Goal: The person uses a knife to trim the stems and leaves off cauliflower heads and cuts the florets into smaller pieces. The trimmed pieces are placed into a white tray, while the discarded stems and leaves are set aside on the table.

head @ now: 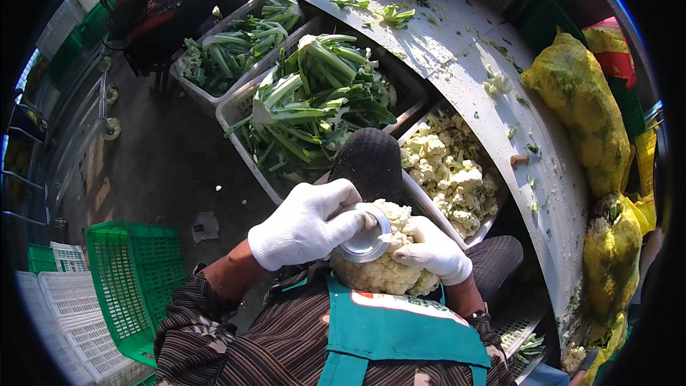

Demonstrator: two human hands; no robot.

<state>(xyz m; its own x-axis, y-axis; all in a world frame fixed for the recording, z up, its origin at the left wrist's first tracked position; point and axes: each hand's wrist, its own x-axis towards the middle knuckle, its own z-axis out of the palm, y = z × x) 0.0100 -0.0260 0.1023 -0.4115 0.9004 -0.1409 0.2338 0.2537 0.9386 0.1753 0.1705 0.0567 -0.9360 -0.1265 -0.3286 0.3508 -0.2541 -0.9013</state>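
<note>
My left hand (308,225), in a white knit glove, grips a shiny round metal tool with a raised rim (387,231) between thumb and fingers. Its rim lies against the side of a cauliflower head (370,277) held close to my apron. On the head's right side rests my right hand (437,254), also in a white glove, steadying it with thumb and fingers. Whether the metal tool cuts into the florets cannot be seen. Just beyond, a white crate (420,188) holds loose cauliflower florets (450,171).
A white crate (241,142) of cut leaves and stalks (316,96) stands ahead, with another such crate (201,91) beyond. The curved white table (557,198) bears scraps. Yellow mesh sacks (584,102) line its far side. A green crate (134,279) stands at left; a person (155,0) is at upper left.
</note>
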